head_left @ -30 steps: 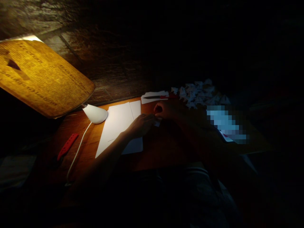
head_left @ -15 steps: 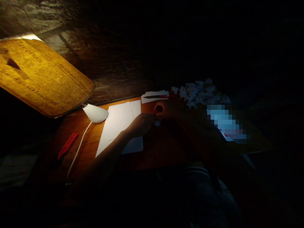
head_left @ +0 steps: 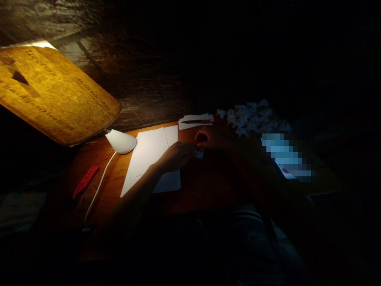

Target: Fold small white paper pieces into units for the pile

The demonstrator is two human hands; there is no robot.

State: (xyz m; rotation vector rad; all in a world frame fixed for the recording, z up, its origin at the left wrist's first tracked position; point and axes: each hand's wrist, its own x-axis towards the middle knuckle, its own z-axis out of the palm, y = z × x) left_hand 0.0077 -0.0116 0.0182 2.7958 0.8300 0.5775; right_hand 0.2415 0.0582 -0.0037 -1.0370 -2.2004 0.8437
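Over the middle of the dim table, my two hands meet around a small piece of white paper (head_left: 199, 153), which looks folded. My left hand (head_left: 179, 154) is closed on it from the left, its forearm crossing the white paper sheets (head_left: 150, 149). Bent fingers of my right hand (head_left: 208, 138) pinch close to the upper edge of the same piece; shadow hides their exact contact. Just beyond my hands, a knife (head_left: 195, 121) with a dark blade and red handle lies on a small stack of paper (head_left: 183, 126).
A pile of small folded paper shapes (head_left: 250, 117) sits at the back right, with a lit phone (head_left: 287, 172) in front. At left stand a lamp's printed shade (head_left: 59, 95) and white base (head_left: 122, 142); its cord (head_left: 99, 184) runs past a red-handled tool (head_left: 86, 182) on the wooden table (head_left: 196, 190).
The whole view has shifted slightly, so things appear a little further right. Both hands stay together at the small paper, with only slight finger movement.
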